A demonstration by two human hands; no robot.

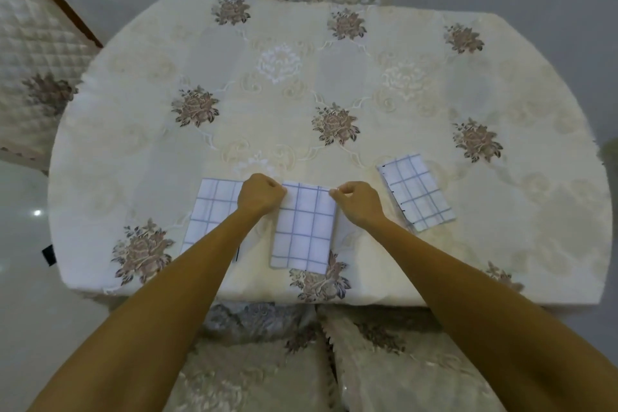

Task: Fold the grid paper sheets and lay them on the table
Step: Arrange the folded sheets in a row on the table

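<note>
On a table draped in a cream, rose-patterned tablecloth (334, 77), a left sheet (210, 207) and a right sheet (416, 192) of grid paper flank the folded middle sheet (304, 231) near the front edge, its top corners pinched by a person's curled left hand (259, 194) and right hand (359, 202).

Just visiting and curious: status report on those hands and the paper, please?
Left hand, right hand: each pinching a far corner of the middle grid sheet. Sheet lies on the table. Left sheet, right sheet flank it; nothing blocking.
</note>
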